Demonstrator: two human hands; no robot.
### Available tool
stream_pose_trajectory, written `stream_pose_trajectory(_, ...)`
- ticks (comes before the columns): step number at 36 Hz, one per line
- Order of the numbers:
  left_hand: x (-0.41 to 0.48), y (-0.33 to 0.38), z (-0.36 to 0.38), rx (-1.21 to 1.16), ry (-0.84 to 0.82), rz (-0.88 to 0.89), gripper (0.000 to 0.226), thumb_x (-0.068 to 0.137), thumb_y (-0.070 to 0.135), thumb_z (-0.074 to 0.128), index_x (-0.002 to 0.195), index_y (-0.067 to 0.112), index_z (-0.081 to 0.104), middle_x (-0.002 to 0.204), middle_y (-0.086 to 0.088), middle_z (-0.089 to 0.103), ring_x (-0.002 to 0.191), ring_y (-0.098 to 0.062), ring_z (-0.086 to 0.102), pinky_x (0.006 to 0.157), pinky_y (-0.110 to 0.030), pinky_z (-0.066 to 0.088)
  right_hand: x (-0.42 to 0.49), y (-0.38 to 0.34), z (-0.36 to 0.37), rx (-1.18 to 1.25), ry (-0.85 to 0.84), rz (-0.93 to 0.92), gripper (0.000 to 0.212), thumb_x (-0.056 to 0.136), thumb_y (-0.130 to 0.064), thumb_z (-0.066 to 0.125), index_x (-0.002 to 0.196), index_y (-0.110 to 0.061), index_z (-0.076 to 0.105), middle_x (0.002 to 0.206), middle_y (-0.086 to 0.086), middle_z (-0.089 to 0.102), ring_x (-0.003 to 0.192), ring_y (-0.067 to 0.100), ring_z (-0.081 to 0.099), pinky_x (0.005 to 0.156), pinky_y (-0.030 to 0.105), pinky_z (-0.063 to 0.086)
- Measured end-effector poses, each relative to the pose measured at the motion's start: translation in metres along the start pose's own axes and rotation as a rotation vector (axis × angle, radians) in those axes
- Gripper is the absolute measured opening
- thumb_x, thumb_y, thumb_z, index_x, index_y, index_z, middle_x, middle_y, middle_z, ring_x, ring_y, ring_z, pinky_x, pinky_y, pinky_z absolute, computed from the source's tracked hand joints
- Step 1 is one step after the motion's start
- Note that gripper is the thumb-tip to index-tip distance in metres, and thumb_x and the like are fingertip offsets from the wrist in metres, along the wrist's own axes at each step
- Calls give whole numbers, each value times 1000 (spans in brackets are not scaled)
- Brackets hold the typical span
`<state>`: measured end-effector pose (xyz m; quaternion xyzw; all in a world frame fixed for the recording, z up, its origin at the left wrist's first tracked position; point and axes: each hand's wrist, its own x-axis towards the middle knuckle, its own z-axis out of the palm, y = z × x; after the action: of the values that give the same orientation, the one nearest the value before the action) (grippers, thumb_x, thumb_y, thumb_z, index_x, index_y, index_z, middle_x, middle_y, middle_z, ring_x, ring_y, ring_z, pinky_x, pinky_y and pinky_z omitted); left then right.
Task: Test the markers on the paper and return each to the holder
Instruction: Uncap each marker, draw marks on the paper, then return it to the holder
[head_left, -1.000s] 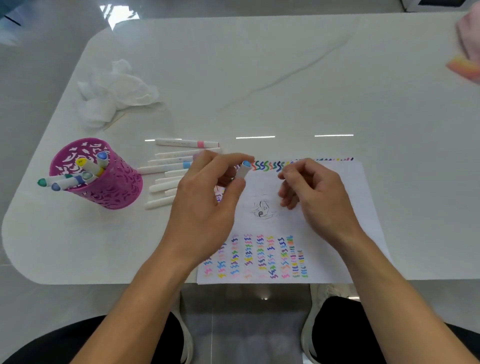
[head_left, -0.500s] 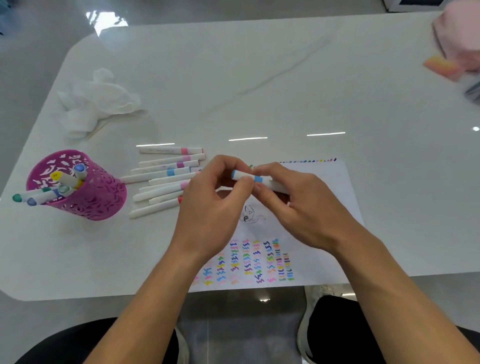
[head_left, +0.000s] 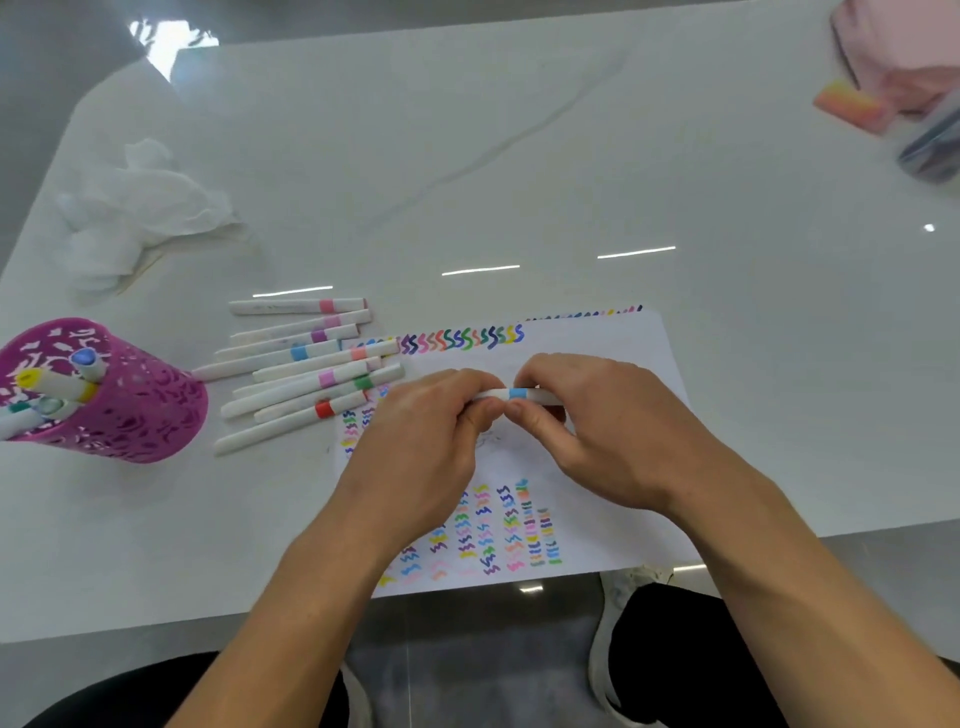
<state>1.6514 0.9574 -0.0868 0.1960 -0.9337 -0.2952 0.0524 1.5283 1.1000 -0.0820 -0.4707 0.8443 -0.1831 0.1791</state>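
A white marker with a light-blue band (head_left: 519, 395) lies level between my two hands above the paper (head_left: 613, 353). My left hand (head_left: 431, 441) pinches its left end and my right hand (head_left: 597, 436) grips its right part, fingertips nearly touching. The paper carries rows of coloured squiggles along its top and near its front edge. Several white markers with coloured bands (head_left: 306, 374) lie in a loose row left of the paper. At the far left stands the magenta cut-out holder (head_left: 135, 410) with several markers in it.
A crumpled white tissue (head_left: 140, 213) lies at the back left of the white table (head_left: 519, 156). A pink object, an orange-pink block (head_left: 849, 109) and a clear bag sit at the back right corner. The table's front edge runs just below the paper.
One second ago my left hand held a blue-tipped piece apart from my right hand. Both hands have since come together on the blue-banded marker and hold it level.
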Motion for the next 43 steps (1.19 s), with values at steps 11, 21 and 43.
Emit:
stream_pose_trajectory(11,6,0,2,-78,61,-10,18,100,30,55,111,30,70,74,26,59,74,7,57,67,-6,38,2,6,7,-76,142,-59,38,104,-61,33,80,-32,37,56,-10,42,46,7,38,49,25,25)
stream_pose_trajectory(21,9,-4,3,-170,76,-44,18,98,22,63,105,33,74,70,20,67,72,-2,64,65,-19,50,7,10,11,-87,191,-58,50,102,-63,40,71,-25,37,48,-6,38,42,13,37,46,27,28)
stream_pose_trajectory(43,11,-8,-1,-94,261,-129,16,95,33,65,110,36,71,89,22,64,80,1,61,72,-14,45,11,20,4,414,232,84,37,104,-17,46,130,-44,49,78,1,65,63,20,58,65,42,50)
